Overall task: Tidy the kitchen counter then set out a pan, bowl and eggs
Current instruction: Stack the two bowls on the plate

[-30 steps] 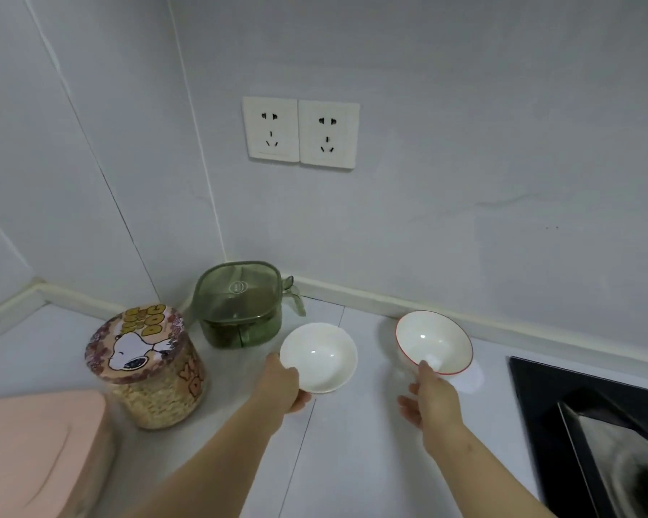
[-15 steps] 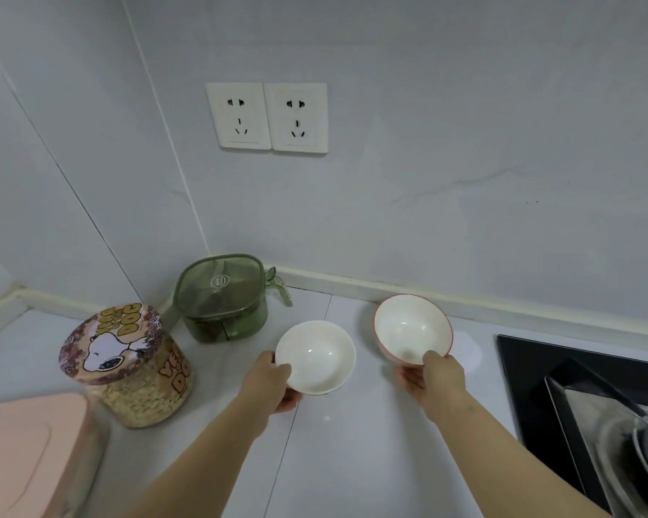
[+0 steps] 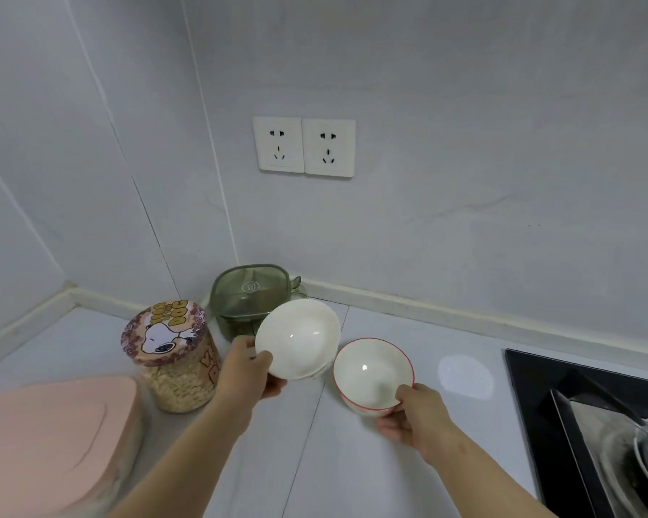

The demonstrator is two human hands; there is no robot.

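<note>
The left hand (image 3: 246, 375) is gripping a plain white ceramic bowl (image 3: 298, 338) by its near rim, thumb on top and fingers (image 3: 277, 386) curled beneath. It is holding the bowl tilted above the pale worktop (image 3: 352, 461), in front of a green lidded plastic container (image 3: 249, 293). The right hand (image 3: 416, 416) is pinching a red-rimmed white bowl (image 3: 371, 372) just beside it; I cannot tell whether that bowl is touching the worktop.
</note>
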